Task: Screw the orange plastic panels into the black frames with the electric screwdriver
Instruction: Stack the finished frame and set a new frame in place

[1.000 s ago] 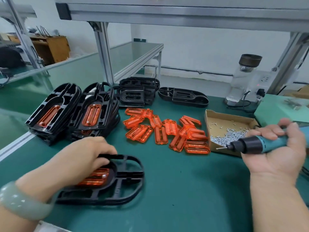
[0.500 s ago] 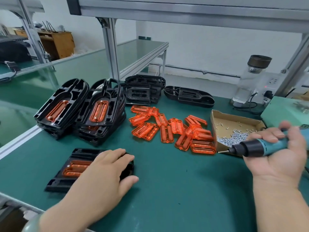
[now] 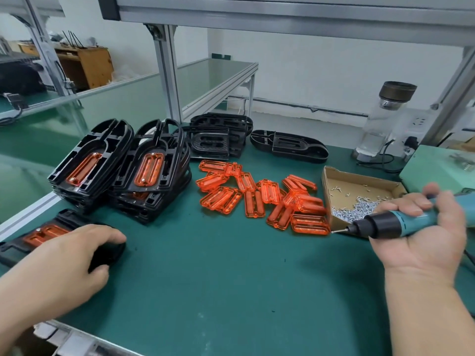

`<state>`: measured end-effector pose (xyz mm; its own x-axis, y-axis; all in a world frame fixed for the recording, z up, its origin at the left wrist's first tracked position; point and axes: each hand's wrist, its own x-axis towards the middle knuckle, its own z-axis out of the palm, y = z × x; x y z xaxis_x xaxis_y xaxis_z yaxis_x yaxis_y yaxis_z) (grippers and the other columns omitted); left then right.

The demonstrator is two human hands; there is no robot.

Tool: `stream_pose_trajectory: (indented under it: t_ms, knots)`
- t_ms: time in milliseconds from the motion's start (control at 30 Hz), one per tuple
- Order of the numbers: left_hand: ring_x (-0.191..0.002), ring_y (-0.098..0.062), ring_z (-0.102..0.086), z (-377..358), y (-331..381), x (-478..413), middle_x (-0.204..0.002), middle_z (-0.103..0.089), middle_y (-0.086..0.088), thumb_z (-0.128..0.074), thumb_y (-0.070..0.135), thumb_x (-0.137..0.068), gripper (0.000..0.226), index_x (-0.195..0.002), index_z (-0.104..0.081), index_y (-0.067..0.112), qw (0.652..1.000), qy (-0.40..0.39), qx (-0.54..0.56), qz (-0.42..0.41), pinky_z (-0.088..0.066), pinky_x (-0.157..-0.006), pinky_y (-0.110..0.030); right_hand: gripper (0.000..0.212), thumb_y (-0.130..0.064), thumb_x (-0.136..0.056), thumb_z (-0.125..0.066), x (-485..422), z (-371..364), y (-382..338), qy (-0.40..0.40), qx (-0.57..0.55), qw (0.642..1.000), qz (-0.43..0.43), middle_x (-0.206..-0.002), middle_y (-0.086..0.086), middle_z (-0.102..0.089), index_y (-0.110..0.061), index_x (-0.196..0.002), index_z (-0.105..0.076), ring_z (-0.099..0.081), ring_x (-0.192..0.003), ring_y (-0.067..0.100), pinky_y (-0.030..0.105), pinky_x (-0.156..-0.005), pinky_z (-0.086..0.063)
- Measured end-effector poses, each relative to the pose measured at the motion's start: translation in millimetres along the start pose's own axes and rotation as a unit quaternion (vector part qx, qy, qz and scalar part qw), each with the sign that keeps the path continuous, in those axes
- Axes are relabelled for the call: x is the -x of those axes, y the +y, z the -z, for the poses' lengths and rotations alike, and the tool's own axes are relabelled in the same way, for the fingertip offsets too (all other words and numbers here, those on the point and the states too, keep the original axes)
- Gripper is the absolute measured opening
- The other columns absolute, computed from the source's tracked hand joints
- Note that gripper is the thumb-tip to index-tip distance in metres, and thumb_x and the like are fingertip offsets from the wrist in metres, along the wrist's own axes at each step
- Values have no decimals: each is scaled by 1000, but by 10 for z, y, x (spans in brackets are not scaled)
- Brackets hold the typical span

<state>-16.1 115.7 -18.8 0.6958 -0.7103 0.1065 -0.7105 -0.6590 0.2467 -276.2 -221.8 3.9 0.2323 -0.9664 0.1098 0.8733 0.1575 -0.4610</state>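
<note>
At tabletop's [image 3: 231, 283] front-left edge: gripping black frame [image 3: 109, 253] in left hand [image 3: 74, 255], long axis left-right; clutching electric screwdriver [image 3: 393, 224] in right hand [image 3: 424, 242], well apart, bit pointing leftward.

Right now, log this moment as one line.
left hand: grips black frame | right hand: grips electric screwdriver | orange panels: loose pile

The left hand [image 3: 69, 255] has slid the black frame [image 3: 109, 253] leftward along the counter [image 3: 231, 291] to its left edge. It has turned the frame so that the fitted orange panel [image 3: 43, 233] now shows left of the hand, which grips the frame's rounded end.
</note>
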Motion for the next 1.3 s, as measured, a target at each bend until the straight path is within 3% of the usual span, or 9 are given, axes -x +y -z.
stream_pose_trajectory:
  t_ms: [167, 367, 500, 567, 700, 833, 933, 1167, 1300]
  knots:
    - [-88, -20, -66, -52, -194, -2, -102, -63, 17, -74, 3, -51, 98, -109, -37, 72, 1000, 9, 11, 24, -55, -79, -48, 4, -31, -84, -54, 1, -1, 19, 0, 2, 1000, -1, -56, -13, -45, -28, -84, -51, -43, -46, -1, 14, -57, -42]
    - [-99, -32, -65, -45, -149, -48, -113, -66, 0, -91, 22, -46, 107, -120, -31, 71, 998, 59, 10, 18, -52, -83, -56, 5, -32, -85, -54, 20, -5, 36, 4, -4, 1000, -12, -56, -13, -45, -28, -83, -53, -43, -47, -1, 14, -57, -42]
    - [-89, -20, -67, 129, 332, -71, -110, -66, 13, -85, 32, -60, 81, -114, -37, 70, 994, 104, 16, -9, -53, -76, -39, 6, -30, -88, -53, 18, -2, 46, 11, -2, 1000, -19, -57, -13, -44, -28, -83, -52, -43, -47, -1, 14, -58, -42]
    - [-89, -10, -63, 173, 557, -120, -113, -65, 17, -80, 35, -66, 63, -116, -50, 57, 995, 91, 39, -30, -47, -78, -30, 6, -29, -90, -52, 17, -3, 54, 11, -4, 1000, -23, -57, -13, -44, -28, -84, -53, -43, -47, -1, 15, -58, -42]
    - [-100, 4, -52, 118, 927, -351, -122, -58, 21, -71, 38, -77, 51, -126, -56, 37, 991, 55, 79, -90, -32, -92, -14, 4, -29, -82, -56, 13, -10, 66, 15, 0, 999, -29, -58, -13, -44, -28, -85, -53, -43, -47, -1, 15, -58, -43]
    - [-121, 0, -48, 9, 1288, -672, -132, -55, 19, -63, 37, -85, 50, -133, -51, 32, 986, 18, 90, -137, -23, -92, -4, 12, -29, -77, -58, 10, -13, 63, 18, -3, 999, -41, -59, -13, -43, -26, -87, -53, -42, -46, 0, 15, -57, -42]
    - [-123, -10, -49, -125, 1500, -999, -134, -55, 10, -60, 35, -88, 47, -133, -50, 28, 986, -8, 91, -137, -29, -95, -14, 12, -29, -76, -59, 10, -12, 76, 20, -7, 998, -51, -59, -13, -42, -27, -86, -53, -42, -46, -1, 15, -56, -41]
    - [-130, -28, -42, -444, 1815, -1803, -142, -45, -12, -50, 38, -94, 59, -143, -34, 12, 990, -17, 136, -31, -33, -104, -35, 10, -28, -95, -48, -17, 25, 109, 35, 0, 998, -50, -60, -13, -42, -26, -87, -53, -41, -46, -1, 15, -55, -41]
    - [-128, -32, -38, -569, 1817, -2169, -137, -47, -12, -45, 47, -93, 58, -138, -37, 11, 997, -14, 63, 47, -36, -99, -45, 3, -27, -89, -52, -40, 38, 100, 31, 4, 999, -45, -59, -13, -43, -25, -88, -55, -42, -46, 0, 15, -54, -43]
